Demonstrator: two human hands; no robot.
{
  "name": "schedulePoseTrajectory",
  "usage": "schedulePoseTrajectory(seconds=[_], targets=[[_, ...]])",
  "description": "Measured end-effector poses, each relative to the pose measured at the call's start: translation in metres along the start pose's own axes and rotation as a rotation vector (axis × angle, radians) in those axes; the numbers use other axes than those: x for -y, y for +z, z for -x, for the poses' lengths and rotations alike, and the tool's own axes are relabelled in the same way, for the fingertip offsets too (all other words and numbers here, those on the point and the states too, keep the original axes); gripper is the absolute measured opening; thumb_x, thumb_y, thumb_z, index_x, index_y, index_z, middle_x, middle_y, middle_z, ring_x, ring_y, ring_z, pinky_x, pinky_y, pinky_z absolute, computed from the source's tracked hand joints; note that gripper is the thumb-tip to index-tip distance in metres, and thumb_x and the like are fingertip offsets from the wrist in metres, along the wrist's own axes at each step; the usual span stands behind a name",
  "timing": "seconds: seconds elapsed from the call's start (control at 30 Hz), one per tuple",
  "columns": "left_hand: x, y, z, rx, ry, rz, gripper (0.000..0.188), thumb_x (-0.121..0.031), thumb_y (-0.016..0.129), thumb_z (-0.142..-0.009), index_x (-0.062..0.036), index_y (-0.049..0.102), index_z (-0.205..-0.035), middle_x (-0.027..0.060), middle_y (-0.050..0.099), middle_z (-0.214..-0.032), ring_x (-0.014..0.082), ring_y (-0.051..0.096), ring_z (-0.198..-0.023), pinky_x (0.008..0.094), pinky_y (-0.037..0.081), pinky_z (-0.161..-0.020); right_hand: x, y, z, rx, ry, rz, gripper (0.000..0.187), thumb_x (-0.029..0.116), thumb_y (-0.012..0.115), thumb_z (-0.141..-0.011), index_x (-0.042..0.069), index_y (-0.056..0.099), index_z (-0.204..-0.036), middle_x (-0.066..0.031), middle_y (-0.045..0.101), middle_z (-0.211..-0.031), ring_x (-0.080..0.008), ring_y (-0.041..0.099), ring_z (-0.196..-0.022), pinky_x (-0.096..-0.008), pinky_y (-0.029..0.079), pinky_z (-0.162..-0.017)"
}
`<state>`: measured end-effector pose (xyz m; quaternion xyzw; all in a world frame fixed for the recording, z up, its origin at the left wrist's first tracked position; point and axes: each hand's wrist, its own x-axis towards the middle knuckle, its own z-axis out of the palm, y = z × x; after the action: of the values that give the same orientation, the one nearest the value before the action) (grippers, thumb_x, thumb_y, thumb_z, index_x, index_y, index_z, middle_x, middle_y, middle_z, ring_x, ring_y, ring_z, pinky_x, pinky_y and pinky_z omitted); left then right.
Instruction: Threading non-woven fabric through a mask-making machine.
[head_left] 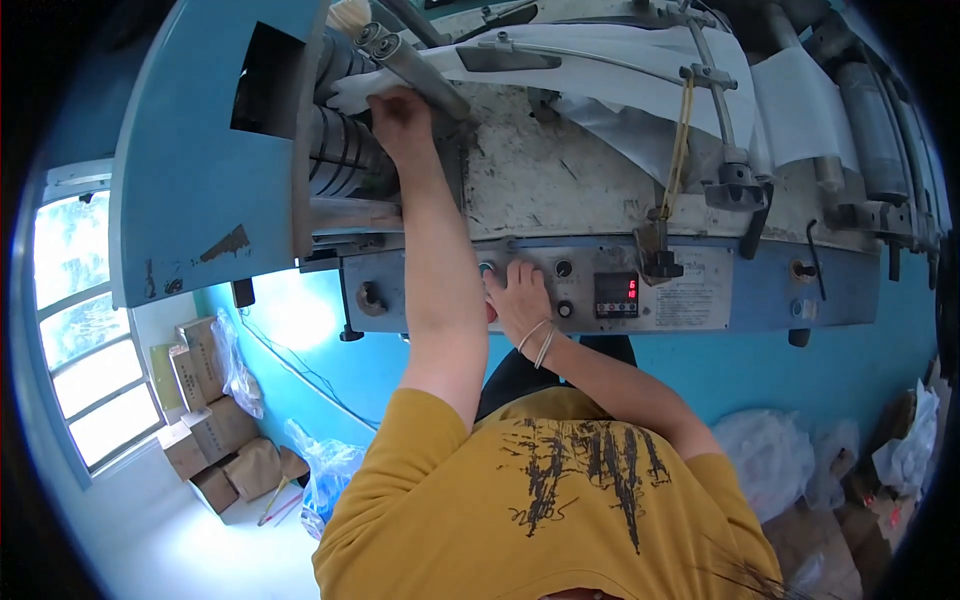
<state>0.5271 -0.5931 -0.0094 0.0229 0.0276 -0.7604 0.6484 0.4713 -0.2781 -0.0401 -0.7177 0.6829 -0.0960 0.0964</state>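
My left arm reaches forward to the rollers at the far left of a machine. There my left hand [402,118] is closed on the narrow end of a white sheet [362,92], close below a metal roller [420,75]; its fingertips are partly hidden. The sheet runs back to the right across the machine bed. My right hand [522,300] lies on the front control panel [690,285], fingers stretched over it, with the thumb side by a green button [487,268]. Nothing shows in its grasp. Right of it are black knobs [565,269] and a red-lit display [617,290].
A blue machine housing [200,160] rises at the left beside ringed rollers [338,150]. A rod with a clamp and yellow bands [683,130] stands over the bed. Cardboard boxes [222,430] are stacked by the window; clear plastic bags [765,460] lie at the right.
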Motion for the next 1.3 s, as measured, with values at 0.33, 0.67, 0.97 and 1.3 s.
schedulePoseTrajectory(seconds=[0.33, 0.67, 0.97, 1.3], targets=[[0.005, 0.018, 0.002, -0.012, -0.054, 0.059, 0.022, -0.021, 0.042, -0.089, -0.0013, 0.047, -0.081, 0.0096, 0.050, -0.069, 0.0193, 0.051, -0.065, 0.0289, 0.046, -0.061, 0.018, -0.002, -0.004, 0.134, 0.114, 0.040, 0.037, 0.022, 0.040, -0.080, 0.008, 0.050, -0.113, -0.0195, 0.051, -0.096, -0.0360, 0.043, -0.095, -0.0436, 0.030, -0.078], [-0.002, 0.004, -0.010, 0.084, -0.170, -0.010, 0.030, -0.031, 0.040, -0.089, -0.0023, 0.050, -0.087, 0.0089, 0.057, -0.079, 0.0201, 0.056, -0.072, 0.0289, 0.049, -0.064, 0.005, -0.016, -0.004, 0.069, 0.121, -0.121, 0.025, 0.025, 0.045, -0.079, 0.007, 0.056, -0.094, -0.0149, 0.053, -0.087, -0.0303, 0.047, -0.086, -0.0414, 0.033, -0.074], [0.003, -0.002, 0.003, -0.074, 0.088, 0.027, 0.014, -0.007, 0.048, -0.085, 0.0052, 0.046, -0.090, 0.0151, 0.050, -0.080, 0.0228, 0.051, -0.075, 0.0287, 0.049, -0.069, -0.079, -0.029, 0.057, -0.089, 0.009, -0.328, 0.022, 0.017, 0.060, -0.067, 0.012, 0.054, -0.088, -0.0051, 0.052, -0.087, -0.0223, 0.050, -0.084, -0.0319, 0.044, -0.071], [0.007, -0.004, -0.007, 0.005, 0.092, 0.032, 0.013, -0.010, 0.049, -0.084, 0.0031, 0.045, -0.086, 0.0123, 0.049, -0.075, 0.0202, 0.051, -0.070, 0.0265, 0.049, -0.065, -0.090, -0.025, 0.061, 0.031, -0.158, -0.365, 0.016, 0.014, 0.057, -0.069, 0.008, 0.054, -0.084, -0.0038, 0.051, -0.084, -0.0210, 0.052, -0.081, -0.0299, 0.047, -0.068]])
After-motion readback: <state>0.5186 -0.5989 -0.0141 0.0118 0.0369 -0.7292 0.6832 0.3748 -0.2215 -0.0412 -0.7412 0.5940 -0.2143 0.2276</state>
